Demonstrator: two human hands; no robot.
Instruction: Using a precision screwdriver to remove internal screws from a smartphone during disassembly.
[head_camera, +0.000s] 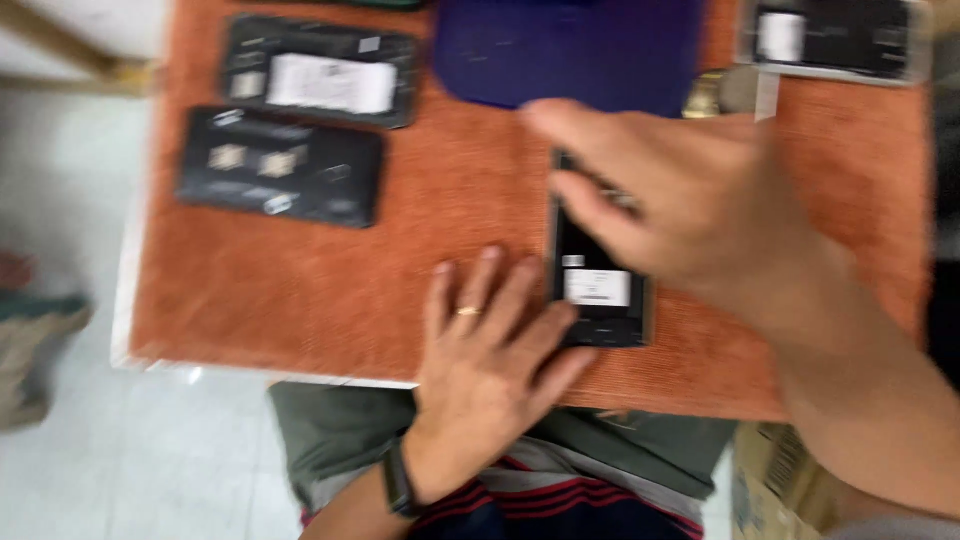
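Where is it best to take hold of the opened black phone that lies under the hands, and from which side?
Probably by the two long edges of the opened black phone, from above: it lies flat on the orange mat. The left hand touches its near-left side, and the right hand covers its far end.

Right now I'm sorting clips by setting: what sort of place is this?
Probably a phone repair bench: opened phones lie on an orange mat, and both hands work on another opened phone.

Rough orange cloth mat (330, 290) under black plastic phone (598, 290)
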